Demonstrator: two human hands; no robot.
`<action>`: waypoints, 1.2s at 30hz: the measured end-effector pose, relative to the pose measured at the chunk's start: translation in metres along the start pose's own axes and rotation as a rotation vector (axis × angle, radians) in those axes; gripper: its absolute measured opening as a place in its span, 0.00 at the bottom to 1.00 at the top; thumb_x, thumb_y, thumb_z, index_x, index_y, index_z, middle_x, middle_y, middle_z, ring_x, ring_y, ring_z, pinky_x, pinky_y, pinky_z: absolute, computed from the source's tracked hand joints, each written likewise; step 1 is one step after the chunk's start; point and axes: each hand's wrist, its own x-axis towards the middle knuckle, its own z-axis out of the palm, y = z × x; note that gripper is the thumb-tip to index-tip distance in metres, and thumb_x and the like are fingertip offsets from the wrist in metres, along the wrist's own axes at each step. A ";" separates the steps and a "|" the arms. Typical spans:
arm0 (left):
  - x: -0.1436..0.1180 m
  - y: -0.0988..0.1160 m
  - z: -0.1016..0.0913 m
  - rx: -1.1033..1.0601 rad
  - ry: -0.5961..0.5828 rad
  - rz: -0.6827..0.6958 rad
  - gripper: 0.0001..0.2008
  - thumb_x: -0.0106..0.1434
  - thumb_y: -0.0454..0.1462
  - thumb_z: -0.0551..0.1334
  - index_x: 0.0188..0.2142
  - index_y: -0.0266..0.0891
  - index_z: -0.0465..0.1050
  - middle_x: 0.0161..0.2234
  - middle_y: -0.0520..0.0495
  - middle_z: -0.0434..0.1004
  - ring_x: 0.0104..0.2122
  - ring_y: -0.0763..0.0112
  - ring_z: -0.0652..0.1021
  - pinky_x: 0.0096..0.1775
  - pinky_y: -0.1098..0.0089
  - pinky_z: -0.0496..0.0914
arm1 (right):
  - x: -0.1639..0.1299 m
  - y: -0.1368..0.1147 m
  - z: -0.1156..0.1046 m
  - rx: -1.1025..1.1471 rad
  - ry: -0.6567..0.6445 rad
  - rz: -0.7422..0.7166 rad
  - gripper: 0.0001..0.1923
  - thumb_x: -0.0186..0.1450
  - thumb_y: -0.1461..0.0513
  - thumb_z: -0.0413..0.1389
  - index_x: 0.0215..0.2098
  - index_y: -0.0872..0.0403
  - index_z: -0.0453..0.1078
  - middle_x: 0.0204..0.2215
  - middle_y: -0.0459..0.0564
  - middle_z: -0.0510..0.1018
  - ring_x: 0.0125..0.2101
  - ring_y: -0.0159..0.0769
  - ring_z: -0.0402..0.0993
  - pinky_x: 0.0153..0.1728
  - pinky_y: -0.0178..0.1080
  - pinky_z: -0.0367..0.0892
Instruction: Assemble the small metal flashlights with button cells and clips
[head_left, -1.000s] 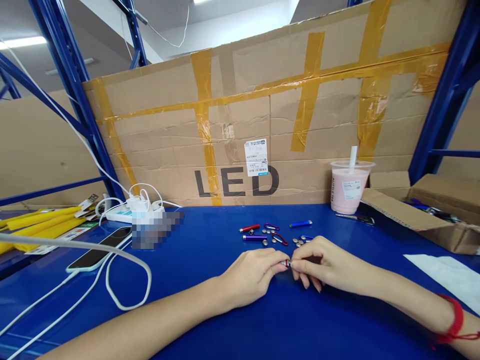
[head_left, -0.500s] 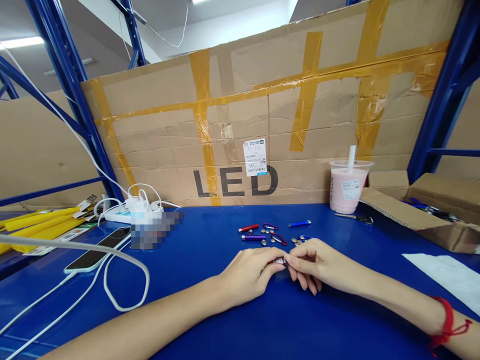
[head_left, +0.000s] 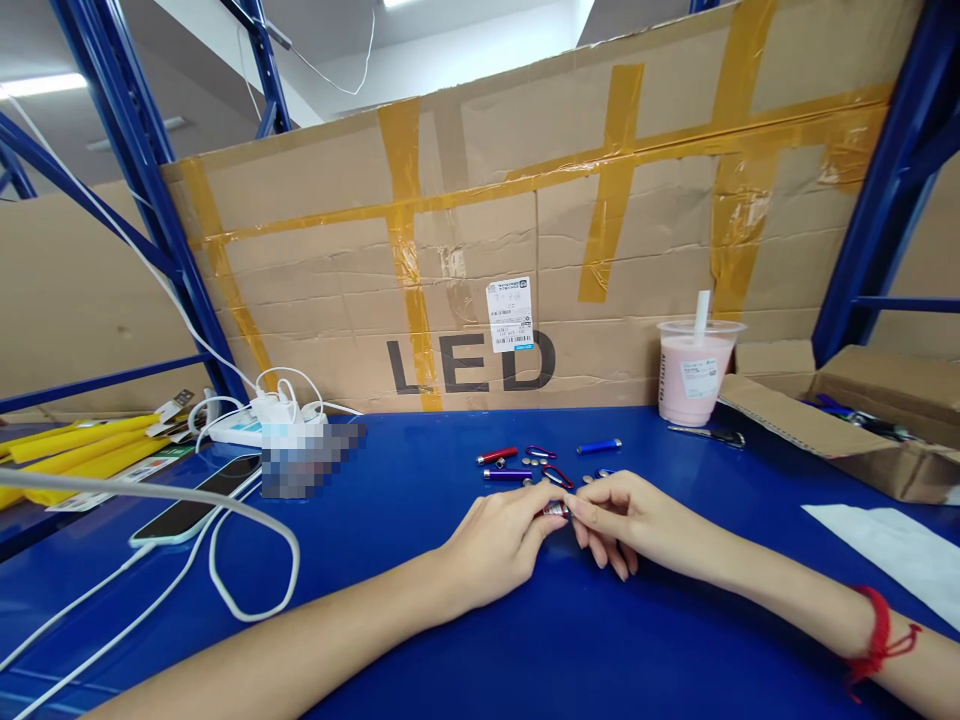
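We see a glossy blue table (head_left: 420, 640) backed by a taped cardboard sheet (head_left: 525, 230) printed LED. At its centre, our left hand (head_left: 499, 545) and right hand (head_left: 626, 520) meet fingertip to fingertip, both pinched shut on a small red cylinder (head_left: 556, 510) held just above the surface. At twelve o'clock lie slim metal tubes (head_left: 510, 466) and button cells (head_left: 534, 463). At two o'clock a lidded plastic cup (head_left: 694, 375) holds pink drink; at three, an open cardboard box (head_left: 862, 425) contains dark items.
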 end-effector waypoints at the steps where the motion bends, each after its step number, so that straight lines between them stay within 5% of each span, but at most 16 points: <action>1: 0.000 0.000 0.000 0.008 0.010 -0.006 0.09 0.66 0.34 0.48 0.42 0.41 0.64 0.39 0.52 0.73 0.37 0.73 0.74 0.38 0.75 0.65 | 0.000 0.000 0.000 -0.001 0.006 -0.005 0.25 0.56 0.44 0.51 0.23 0.59 0.64 0.16 0.46 0.69 0.13 0.24 0.63 0.14 0.26 0.57; 10: 0.001 0.002 0.001 0.002 0.065 -0.038 0.10 0.67 0.36 0.48 0.43 0.43 0.64 0.39 0.53 0.73 0.35 0.72 0.74 0.35 0.75 0.64 | -0.002 -0.005 -0.007 -0.386 0.241 -0.117 0.20 0.58 0.48 0.53 0.24 0.57 0.69 0.16 0.45 0.70 0.14 0.25 0.63 0.17 0.28 0.58; 15: 0.002 0.002 0.001 0.023 0.071 -0.067 0.10 0.67 0.36 0.47 0.44 0.44 0.64 0.39 0.54 0.73 0.33 0.73 0.73 0.33 0.75 0.63 | -0.003 -0.007 -0.014 -0.544 0.445 -0.332 0.17 0.55 0.50 0.57 0.29 0.55 0.73 0.21 0.46 0.72 0.17 0.25 0.61 0.19 0.29 0.57; 25: 0.001 0.004 0.000 0.015 0.056 -0.072 0.10 0.67 0.36 0.47 0.43 0.43 0.64 0.37 0.54 0.72 0.33 0.74 0.72 0.34 0.76 0.62 | -0.003 -0.007 -0.023 -0.702 0.378 -0.629 0.15 0.60 0.53 0.54 0.30 0.55 0.76 0.25 0.50 0.74 0.23 0.28 0.68 0.23 0.30 0.61; 31: 0.002 0.006 -0.002 -0.007 0.038 -0.065 0.10 0.67 0.36 0.47 0.42 0.42 0.65 0.34 0.54 0.71 0.30 0.74 0.71 0.31 0.76 0.61 | -0.009 -0.007 -0.025 -0.967 0.382 -0.819 0.10 0.65 0.62 0.49 0.35 0.52 0.73 0.29 0.47 0.75 0.23 0.24 0.71 0.23 0.27 0.60; 36: 0.002 0.002 -0.002 -0.076 -0.019 -0.040 0.09 0.66 0.35 0.47 0.40 0.41 0.65 0.28 0.54 0.68 0.27 0.75 0.69 0.30 0.77 0.61 | -0.010 -0.008 -0.025 -0.961 0.350 -0.897 0.10 0.65 0.64 0.49 0.33 0.52 0.72 0.29 0.44 0.74 0.23 0.22 0.70 0.22 0.25 0.59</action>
